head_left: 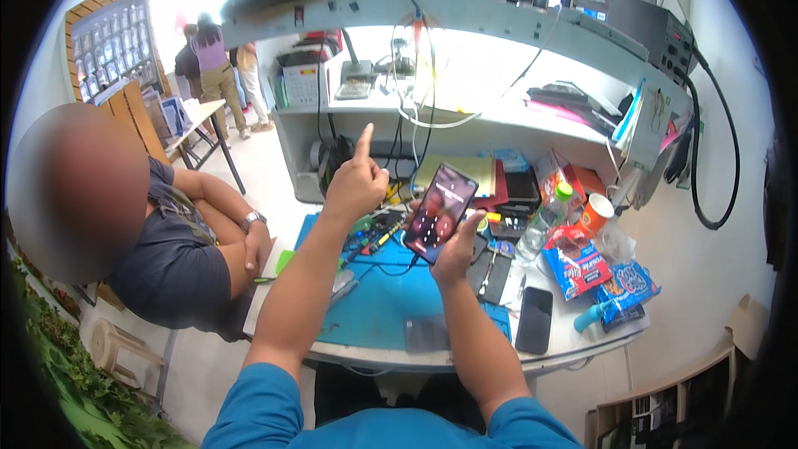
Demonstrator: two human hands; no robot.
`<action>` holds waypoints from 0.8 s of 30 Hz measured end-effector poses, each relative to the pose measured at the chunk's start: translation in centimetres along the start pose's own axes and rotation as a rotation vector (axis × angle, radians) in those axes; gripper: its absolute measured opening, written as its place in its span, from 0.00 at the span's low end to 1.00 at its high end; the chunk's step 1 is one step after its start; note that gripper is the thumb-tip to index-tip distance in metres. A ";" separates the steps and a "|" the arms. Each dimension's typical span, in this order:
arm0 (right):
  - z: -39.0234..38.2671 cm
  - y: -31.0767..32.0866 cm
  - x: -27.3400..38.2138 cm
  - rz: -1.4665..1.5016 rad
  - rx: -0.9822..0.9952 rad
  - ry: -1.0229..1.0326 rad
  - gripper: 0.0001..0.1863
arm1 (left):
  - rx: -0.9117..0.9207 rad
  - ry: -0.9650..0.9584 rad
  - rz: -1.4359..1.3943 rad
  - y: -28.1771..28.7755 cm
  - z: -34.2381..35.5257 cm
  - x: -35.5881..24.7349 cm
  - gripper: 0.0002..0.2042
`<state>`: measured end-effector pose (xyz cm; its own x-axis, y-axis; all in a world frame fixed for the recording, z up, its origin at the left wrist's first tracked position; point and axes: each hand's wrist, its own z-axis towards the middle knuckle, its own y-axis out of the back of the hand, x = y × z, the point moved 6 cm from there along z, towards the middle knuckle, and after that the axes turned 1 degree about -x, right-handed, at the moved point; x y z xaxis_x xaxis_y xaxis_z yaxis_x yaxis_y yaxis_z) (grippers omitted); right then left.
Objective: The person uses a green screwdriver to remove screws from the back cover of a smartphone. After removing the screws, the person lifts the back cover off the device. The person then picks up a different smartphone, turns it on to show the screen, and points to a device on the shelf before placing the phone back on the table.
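While the fingers of my right hand grasp a lit phone above the blue mat, my left hand, holding nothing, points its index upward nearby. Right of my grasping fingers, a bottle and dark phone rest on the surface.

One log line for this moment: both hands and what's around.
left hand: index finger extended | right hand: holding lit phone | nearby: blue mat, green-capped bottle
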<state>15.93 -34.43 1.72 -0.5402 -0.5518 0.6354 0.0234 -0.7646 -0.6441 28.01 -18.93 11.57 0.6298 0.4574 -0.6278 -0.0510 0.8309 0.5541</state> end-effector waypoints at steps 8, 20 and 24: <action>0.3 0.3 -0.8 0.021 0.028 0.047 0.55 | 0.219 0.134 0.616 -1.6 10.6 -0.7 0.49; -0.2 -0.6 -0.2 0.066 -0.013 0.040 0.55 | 0.322 0.188 0.717 -1.0 11.8 -2.6 0.42; 0.1 -0.5 -0.3 0.040 0.025 0.042 0.56 | 0.327 0.214 0.695 -1.0 12.1 -2.4 0.41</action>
<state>16.14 -33.91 1.90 -0.5733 -0.5679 0.5906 0.0667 -0.7508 -0.6572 35.98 -24.70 19.10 0.3732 0.9151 -0.1528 -0.1263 0.2132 0.9688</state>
